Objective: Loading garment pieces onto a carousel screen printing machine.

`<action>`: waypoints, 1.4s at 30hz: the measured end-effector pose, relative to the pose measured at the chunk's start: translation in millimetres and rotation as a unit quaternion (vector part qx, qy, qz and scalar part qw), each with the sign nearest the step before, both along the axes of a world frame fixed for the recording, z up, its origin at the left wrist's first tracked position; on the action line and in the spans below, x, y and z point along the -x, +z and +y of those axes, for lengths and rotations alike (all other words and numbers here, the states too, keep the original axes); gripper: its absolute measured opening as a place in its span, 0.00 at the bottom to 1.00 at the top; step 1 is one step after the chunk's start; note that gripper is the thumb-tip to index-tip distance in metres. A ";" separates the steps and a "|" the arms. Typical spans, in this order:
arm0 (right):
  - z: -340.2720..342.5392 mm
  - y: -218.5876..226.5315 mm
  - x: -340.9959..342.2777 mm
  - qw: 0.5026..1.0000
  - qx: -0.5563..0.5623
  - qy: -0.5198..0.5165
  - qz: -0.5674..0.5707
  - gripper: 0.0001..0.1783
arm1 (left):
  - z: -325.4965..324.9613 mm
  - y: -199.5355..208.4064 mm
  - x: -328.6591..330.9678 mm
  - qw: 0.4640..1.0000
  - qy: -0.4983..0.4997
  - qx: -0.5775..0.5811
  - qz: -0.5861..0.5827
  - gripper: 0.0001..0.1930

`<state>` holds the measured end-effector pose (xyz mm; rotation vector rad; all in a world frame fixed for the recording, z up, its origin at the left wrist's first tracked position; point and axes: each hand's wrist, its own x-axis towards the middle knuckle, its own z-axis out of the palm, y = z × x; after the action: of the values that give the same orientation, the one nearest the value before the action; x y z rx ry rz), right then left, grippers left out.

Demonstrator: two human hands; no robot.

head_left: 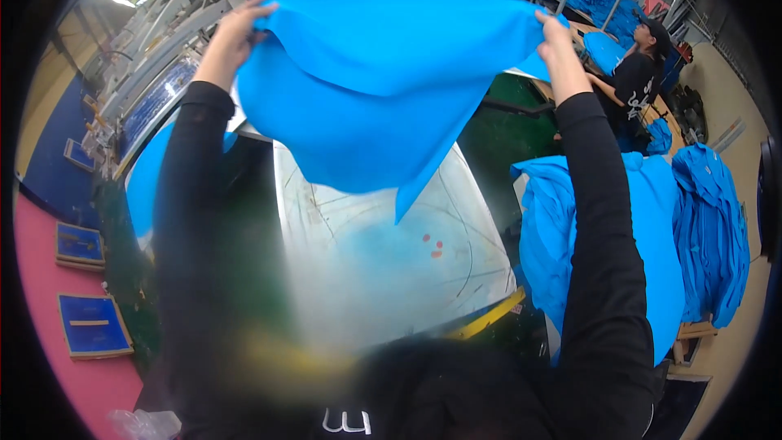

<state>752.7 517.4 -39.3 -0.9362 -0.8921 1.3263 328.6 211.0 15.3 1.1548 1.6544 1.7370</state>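
From my end: left hand point(239, 30) and right hand point(555, 37) each pinch an upper corner of blue cloth point(358, 90), stretched above white board point(399, 285); can't tell whether its tip touches. Blue garments point(711, 236) hang bunched, right.

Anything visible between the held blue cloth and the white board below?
Nothing visible does. The left hand and right hand hold the blue cloth spread above the white board; the cloth hides the board's far part.
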 end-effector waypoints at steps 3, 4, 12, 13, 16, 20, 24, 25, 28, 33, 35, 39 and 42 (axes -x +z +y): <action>-3.4 -15.7 28.4 0.999 0.041 0.029 0.021 0.27 | 16.9 -17.3 1.9 0.998 -0.005 0.042 -0.051 0.31; 5.4 -11.7 18.1 0.999 0.039 0.022 0.020 0.27 | 26.4 -14.3 -3.7 0.998 -0.008 0.041 -0.043 0.31; -43.9 18.2 -19.5 0.969 -0.208 0.109 0.076 0.25 | 22.3 6.3 0.6 0.996 -0.083 -0.001 0.027 0.29; -57.7 7.9 -18.8 0.970 -0.200 0.112 0.075 0.25 | 11.2 0.3 2.1 0.996 -0.082 0.006 0.027 0.30; -108.8 -27.7 -17.6 0.968 -0.198 0.156 -0.012 0.24 | -31.7 -28.8 16.1 0.993 -0.112 0.041 0.014 0.31; -169.6 -111.0 -30.3 0.972 -0.115 0.198 -0.055 0.27 | -88.0 -79.4 -1.5 0.983 -0.086 0.155 0.048 0.35; -232.1 -184.5 -40.3 0.968 -0.060 0.221 -0.107 0.32 | -160.7 -161.0 4.2 0.980 -0.103 0.165 -0.033 0.39; -244.3 -203.8 -44.8 0.965 -0.038 0.228 -0.120 0.33 | -177.9 -175.9 -7.7 0.979 -0.096 0.167 -0.061 0.40; -277.4 -250.0 -56.4 0.951 0.001 0.267 -0.155 0.33 | -228.7 -234.7 -27.7 0.967 -0.075 0.234 -0.069 0.42; -309.0 -302.1 -78.7 0.928 0.075 0.290 -0.222 0.36 | -282.5 -334.3 -56.8 0.936 -0.040 0.337 -0.088 0.43; -321.0 -308.3 -83.6 0.915 0.102 0.290 -0.261 0.36 | -292.2 -349.5 -69.0 0.938 -0.026 0.341 -0.058 0.42; -332.6 -355.7 -110.9 0.897 0.068 0.274 -0.341 0.35 | -300.9 -381.2 -88.7 0.963 0.059 0.258 -0.046 0.35; -335.6 -394.1 -120.7 0.903 -0.011 0.256 -0.344 0.33 | -318.4 -414.6 -118.9 0.973 0.105 0.183 -0.098 0.27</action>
<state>873.4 181.8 -433.4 -1.2316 -1.7927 1.4228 447.5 -107.4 -399.3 0.6399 1.9206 1.5187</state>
